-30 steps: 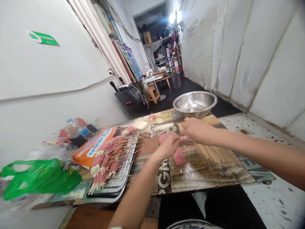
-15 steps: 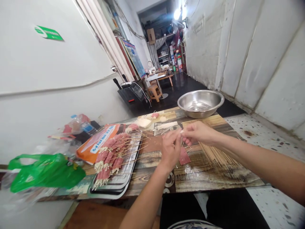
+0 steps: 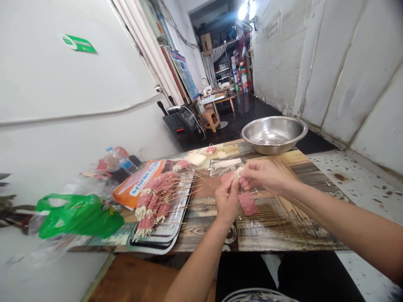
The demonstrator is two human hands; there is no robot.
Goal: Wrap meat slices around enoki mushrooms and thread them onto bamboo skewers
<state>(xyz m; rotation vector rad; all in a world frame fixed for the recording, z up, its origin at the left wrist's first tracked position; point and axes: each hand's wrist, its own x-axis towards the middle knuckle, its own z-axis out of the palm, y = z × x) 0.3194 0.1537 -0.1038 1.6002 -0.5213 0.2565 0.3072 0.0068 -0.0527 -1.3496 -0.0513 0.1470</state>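
Note:
Over the middle of the table, my left hand [image 3: 227, 199] and my right hand [image 3: 262, 174] meet fingertip to fingertip. Both pinch a small pale bunch of enoki mushrooms [image 3: 238, 171], partly covered by the fingers. A flat slice of pink meat [image 3: 248, 204] lies on the table just below the hands, and more pink meat [image 3: 226, 178] shows behind my left hand. Beyond them, loose white enoki [image 3: 227, 162] rests on a wrapper. Wooden skewers [image 3: 291, 205] are spread under and beside my right forearm. Meat-wrapped enoki skewers [image 3: 154, 201] are piled on a metal tray [image 3: 179, 222] at left.
A steel basin [image 3: 273, 136] stands at the table's far right. Left of the tray lie an orange bag [image 3: 138, 184] and a green plastic bag [image 3: 78, 218]. Another meat roll [image 3: 210, 149] is at the far edge. A stool [image 3: 210, 120] stands on the floor beyond.
The view has shifted, so the scene sits further right. My hands have parted slightly, showing more of the enoki bunch, and the meat slice below is more exposed.

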